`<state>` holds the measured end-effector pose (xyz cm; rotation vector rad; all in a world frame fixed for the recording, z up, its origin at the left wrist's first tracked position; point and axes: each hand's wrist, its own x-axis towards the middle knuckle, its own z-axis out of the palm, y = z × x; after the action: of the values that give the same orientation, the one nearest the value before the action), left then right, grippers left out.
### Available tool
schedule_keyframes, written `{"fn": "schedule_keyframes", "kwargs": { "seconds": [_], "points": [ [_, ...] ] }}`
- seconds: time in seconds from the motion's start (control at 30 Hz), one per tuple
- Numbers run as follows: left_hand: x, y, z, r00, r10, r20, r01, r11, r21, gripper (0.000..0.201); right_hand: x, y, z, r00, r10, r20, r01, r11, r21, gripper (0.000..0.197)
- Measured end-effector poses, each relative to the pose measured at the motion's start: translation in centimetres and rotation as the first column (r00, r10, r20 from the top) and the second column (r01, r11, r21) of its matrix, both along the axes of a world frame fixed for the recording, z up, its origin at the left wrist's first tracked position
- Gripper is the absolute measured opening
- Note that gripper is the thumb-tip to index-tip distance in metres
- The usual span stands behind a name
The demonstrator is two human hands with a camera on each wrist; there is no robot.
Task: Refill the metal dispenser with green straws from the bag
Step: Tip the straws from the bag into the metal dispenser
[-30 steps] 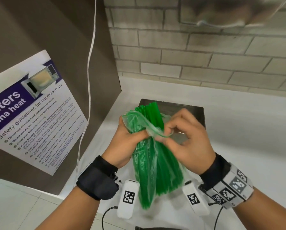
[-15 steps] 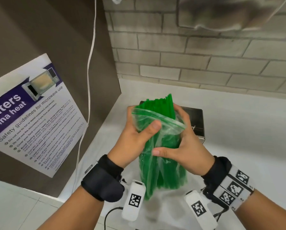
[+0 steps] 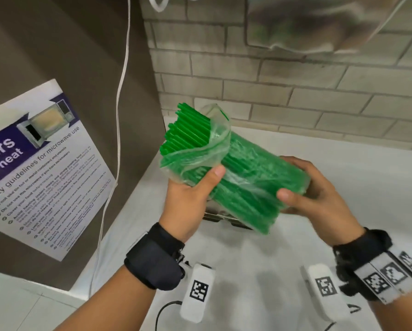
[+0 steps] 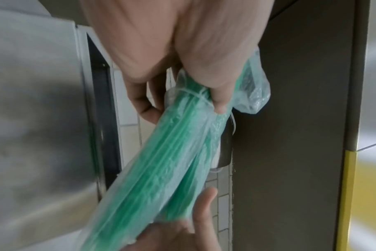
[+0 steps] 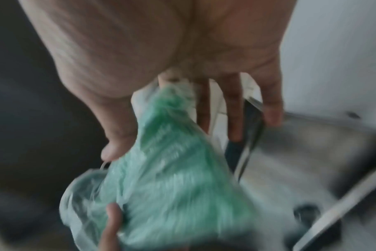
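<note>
A clear plastic bag point(image 3: 248, 173) full of green straws point(image 3: 188, 132) is held tilted in the air, its open mouth up and to the left, with straw ends poking out. My left hand point(image 3: 193, 194) grips the bag near the mouth, thumb across the front. My right hand point(image 3: 315, 197) grips the closed lower end. The left wrist view shows the bag point(image 4: 161, 163) running from my left hand down to the right palm. The right wrist view is blurred but shows the bag point(image 5: 172, 178) in my fingers. The metal dispenser point(image 3: 226, 218) sits under the bag, mostly hidden.
A white counter point(image 3: 319, 163) runs to a tiled wall point(image 3: 295, 91). A brown panel at the left carries a microwave safety poster point(image 3: 40, 168) and a hanging white cable point(image 3: 121, 91). A steel wall unit point(image 3: 319, 20) hangs above.
The bag went from upright over the dispenser to tilted, mouth toward the upper left. My right hand slid from the bag's mouth down to its closed end. The view also shifted.
</note>
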<state>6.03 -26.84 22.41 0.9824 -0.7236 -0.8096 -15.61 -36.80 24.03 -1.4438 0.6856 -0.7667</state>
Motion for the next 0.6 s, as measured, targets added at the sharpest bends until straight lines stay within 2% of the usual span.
{"fn": "schedule_keyframes", "kwargs": {
  "seconds": [0.07, 0.13, 0.23, 0.3, 0.37, 0.43, 0.5, 0.6],
  "points": [
    [-1.3, -0.8, 0.0, 1.000, -0.017, -0.013, 0.017, 1.000, -0.020, 0.040, 0.3, 0.5, -1.8, 0.962, -0.009, 0.273, -0.066, 0.962, 0.266, 0.088],
    [-2.8, -1.4, -0.2, 0.998, -0.055, -0.036, 0.055, 0.998, -0.006, 0.036, 1.0, 1.3, -2.7, 0.907, -0.029, 0.421, -0.137, 0.923, 0.359, 0.083],
    [-4.1, -2.1, -0.7, 0.992, -0.057, -0.114, 0.061, 0.998, 0.035, 0.042, 2.0, 1.5, -2.7, 0.923, -0.148, 0.354, 0.016, 0.937, 0.350, 0.080],
    [-4.1, -2.2, -1.0, 0.991, -0.083, -0.108, 0.089, 0.995, 0.055, 0.050, 1.9, 0.9, -2.7, 0.919, -0.226, 0.324, 0.106, 0.931, 0.350, 0.068],
    [-4.2, -1.9, -1.3, 0.992, -0.122, -0.036, 0.125, 0.989, 0.084, 0.044, 1.5, 0.0, -2.7, 0.910, -0.279, 0.306, 0.169, 0.924, 0.342, 0.058],
    [-4.5, -1.8, -1.8, 0.988, -0.151, 0.033, 0.146, 0.983, 0.110, 0.039, 1.3, -0.7, -2.6, 0.911, -0.297, 0.285, 0.199, 0.924, 0.327, 0.056],
    [-5.3, -2.1, -2.8, 0.971, -0.198, 0.132, 0.177, 0.971, 0.159, 0.037, 1.8, -0.6, -2.8, 0.925, -0.262, 0.276, 0.173, 0.935, 0.310, 0.058],
    [-6.9, -2.5, -3.9, 0.924, -0.263, 0.278, 0.196, 0.949, 0.248, 0.022, 2.8, -0.2, -3.6, 0.928, -0.228, 0.296, 0.123, 0.934, 0.334, 0.053]
  ]
}}
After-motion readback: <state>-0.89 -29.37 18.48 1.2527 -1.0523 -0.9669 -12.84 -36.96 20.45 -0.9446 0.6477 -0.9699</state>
